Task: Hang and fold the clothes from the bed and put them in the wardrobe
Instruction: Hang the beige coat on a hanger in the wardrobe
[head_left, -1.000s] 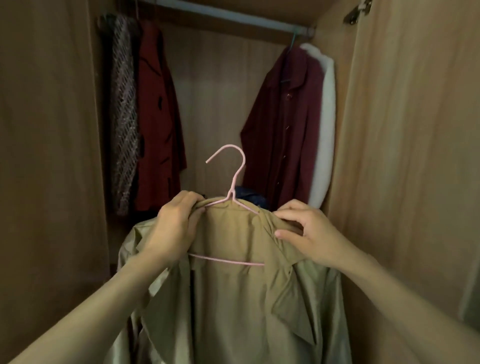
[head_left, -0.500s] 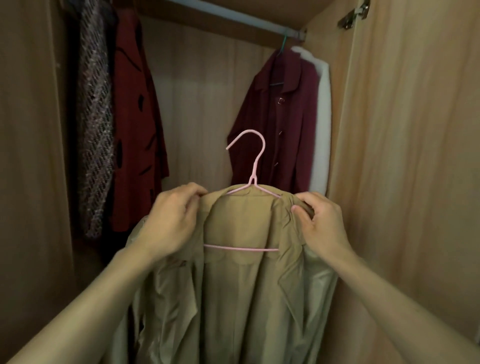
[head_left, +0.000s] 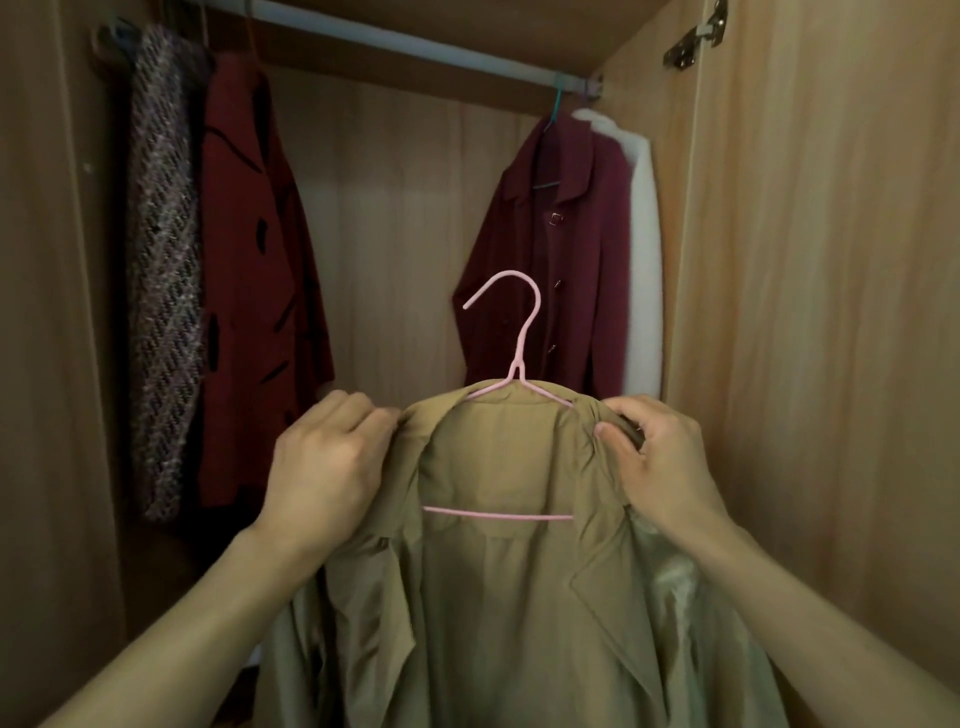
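A khaki trench coat (head_left: 509, 597) hangs on a pink wire hanger (head_left: 517, 358), held up in front of the open wardrobe. My left hand (head_left: 327, 467) grips the coat's left shoulder over the hanger. My right hand (head_left: 660, 457) pinches the right shoulder and collar. The hanger's hook points up and left, well below the pale rail (head_left: 415, 47) and not touching it. The coat's front falls open, showing its shiny lining at the lower right.
On the rail hang a tweed garment (head_left: 163, 291) and a red coat (head_left: 254, 291) at the left, a maroon coat (head_left: 561, 270) and a white garment (head_left: 644, 260) at the right. Between them is a gap. The wardrobe door (head_left: 821, 312) stands open on the right.
Both hands have lifted the coat and hanger higher and closer into the wardrobe. The rail and the hanging clothes now look nearer.
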